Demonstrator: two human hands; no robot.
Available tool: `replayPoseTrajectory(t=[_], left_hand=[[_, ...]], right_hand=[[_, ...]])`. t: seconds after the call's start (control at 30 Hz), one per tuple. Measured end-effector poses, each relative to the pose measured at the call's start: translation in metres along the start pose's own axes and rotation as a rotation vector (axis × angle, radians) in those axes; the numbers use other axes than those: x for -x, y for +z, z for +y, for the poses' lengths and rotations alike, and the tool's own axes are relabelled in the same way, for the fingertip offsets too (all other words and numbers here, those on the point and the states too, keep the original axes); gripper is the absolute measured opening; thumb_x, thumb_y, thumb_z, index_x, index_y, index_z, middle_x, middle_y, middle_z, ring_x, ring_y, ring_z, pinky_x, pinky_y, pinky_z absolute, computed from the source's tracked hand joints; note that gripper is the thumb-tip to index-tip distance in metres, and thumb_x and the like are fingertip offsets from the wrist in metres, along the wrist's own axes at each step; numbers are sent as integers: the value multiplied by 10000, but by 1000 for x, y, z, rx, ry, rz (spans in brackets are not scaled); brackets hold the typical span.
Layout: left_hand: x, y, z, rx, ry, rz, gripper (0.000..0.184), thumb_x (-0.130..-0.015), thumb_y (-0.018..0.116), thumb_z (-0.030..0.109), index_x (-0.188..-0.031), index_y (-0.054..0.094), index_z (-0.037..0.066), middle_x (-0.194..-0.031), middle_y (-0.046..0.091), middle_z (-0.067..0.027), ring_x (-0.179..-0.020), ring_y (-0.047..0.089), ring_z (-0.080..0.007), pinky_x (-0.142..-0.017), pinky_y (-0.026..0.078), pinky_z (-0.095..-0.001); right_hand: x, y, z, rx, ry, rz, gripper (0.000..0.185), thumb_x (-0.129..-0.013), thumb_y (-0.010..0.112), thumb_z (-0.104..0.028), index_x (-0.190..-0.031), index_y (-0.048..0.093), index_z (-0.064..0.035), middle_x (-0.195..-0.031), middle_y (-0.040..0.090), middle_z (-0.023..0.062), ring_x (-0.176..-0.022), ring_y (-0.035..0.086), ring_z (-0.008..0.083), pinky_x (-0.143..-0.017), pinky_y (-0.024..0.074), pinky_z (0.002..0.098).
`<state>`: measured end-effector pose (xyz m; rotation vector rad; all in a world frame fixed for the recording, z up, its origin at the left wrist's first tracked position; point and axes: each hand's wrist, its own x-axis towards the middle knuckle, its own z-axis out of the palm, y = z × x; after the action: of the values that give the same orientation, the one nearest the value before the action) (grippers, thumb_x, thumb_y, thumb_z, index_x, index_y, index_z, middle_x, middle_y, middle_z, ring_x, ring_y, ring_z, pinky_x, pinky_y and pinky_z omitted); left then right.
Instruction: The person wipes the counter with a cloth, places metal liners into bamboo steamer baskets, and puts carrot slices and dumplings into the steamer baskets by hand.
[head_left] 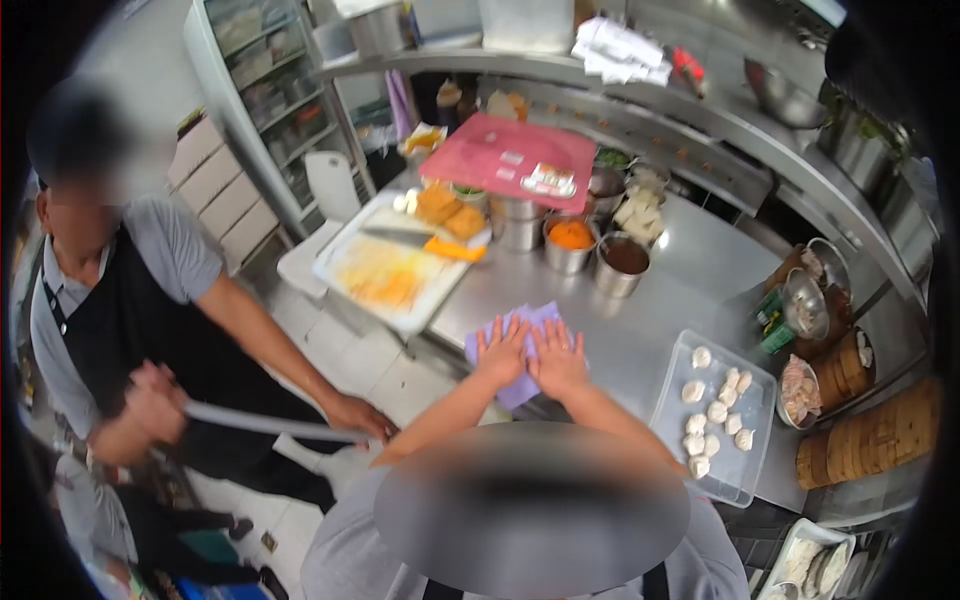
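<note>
A purple cloth [518, 391] lies on the steel worktable [470, 305] near its front edge. My left hand [503, 352] presses flat on the cloth with fingers spread. Beside it, my right hand [556, 356] also rests flat on the cloth, fingers stretched out. Neither hand grips anything. To the right is a clear plastic tray [672, 405] with several white dumplings [717, 411]. Left of my hands is a white cutting board [345, 243] with orange stains, and an orange-handled knife [452, 248] lies on it.
Behind the cloth stand metal pots of orange food [571, 235] and dark sauce [627, 256], near a red cutting board [500, 155]. Bamboo steamers [880, 440] stand at the right. At left, a person [130, 300] in a black apron holds a long pale object [270, 422].
</note>
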<state>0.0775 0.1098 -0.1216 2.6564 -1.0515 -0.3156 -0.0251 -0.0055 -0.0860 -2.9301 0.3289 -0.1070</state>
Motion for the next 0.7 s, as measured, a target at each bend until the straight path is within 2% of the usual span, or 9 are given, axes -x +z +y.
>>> replayPoseTrajectory(t=[0.03,0.1,0.23,0.33,0.43,0.5,0.53,0.6,0.7], left_hand=[[2,-4,1,-30,-14,11,599,-954,395,350,-1507,191,243,-1586,101,-28,-1453,56,-335,-1121,27,-606],[-6,-21,-3,-71,-5,39,591,-956,386,355,-1505,197,248,-1584,107,-35,-1451,68,-342,-1122,34,-607],[-21,-32,-6,-87,-45,28,634,-936,356,471,-1505,210,234,-1585,95,-56,-1449,39,-360,-1105,-3,-638],[-19,-45,0,-151,-79,2,741,-895,372,594,-1511,184,228,-1586,63,-83,-1443,26,-385,-1092,-11,-659],[-31,-29,-3,-162,-149,114,885,-821,388,722,-1512,185,207,-1581,48,-128,-1429,29,-434,-1062,-6,-700],[-37,-30,-4,-136,-220,152,890,-832,365,722,-1511,183,176,-1576,72,-145,-1422,51,-447,-1055,16,-711],[-42,-30,-4,-130,-243,157,884,-838,375,710,-1508,189,163,-1571,97,-150,-1422,71,-440,-1058,28,-707],[-51,-24,-21,-21,-242,273,831,-860,439,630,-1498,215,147,-1559,148,-160,-1424,108,-419,-1074,48,-683],[-22,-11,-31,107,-44,550,745,-880,533,475,-1481,253,134,-1545,192,-167,-1427,134,-393,-1100,64,-640]], right_hand=[[-7,2,2,15,12,43,614,-904,450,-357,-1466,312,-152,-1532,231,173,-1422,206,323,-1135,144,547],[-22,-6,-1,20,30,-142,689,-901,374,-504,-1508,202,-226,-1576,54,160,-1458,25,329,-1124,-28,593],[-34,-40,-13,147,116,-234,695,-886,364,-568,-1505,201,-298,-1569,41,192,-1445,3,393,-1117,-57,593],[-15,-64,-22,152,202,-320,692,-864,476,-558,-1479,291,-300,-1567,67,192,-1435,-49,423,-1103,-87,605],[53,-77,-16,245,166,-318,643,-837,579,-518,-1415,423,-284,-1552,147,200,-1437,58,410,-1129,11,581],[109,-66,-12,-262,-81,-324,615,-806,662,-467,-1350,513,-222,-1507,280,201,-1394,264,369,-1131,195,495],[145,-66,-12,-539,-142,-240,557,-845,632,-429,-1324,534,-161,-1394,453,206,-1266,464,344,-1057,355,411],[209,-65,-6,-987,50,-372,516,-882,590,-401,-1312,536,-122,-1286,551,210,-1188,526,355,-1016,399,397],[314,-8,42,-936,352,-183,489,-922,508,-420,-1293,548,-103,-1233,586,207,-1140,548,373,-978,432,412]])
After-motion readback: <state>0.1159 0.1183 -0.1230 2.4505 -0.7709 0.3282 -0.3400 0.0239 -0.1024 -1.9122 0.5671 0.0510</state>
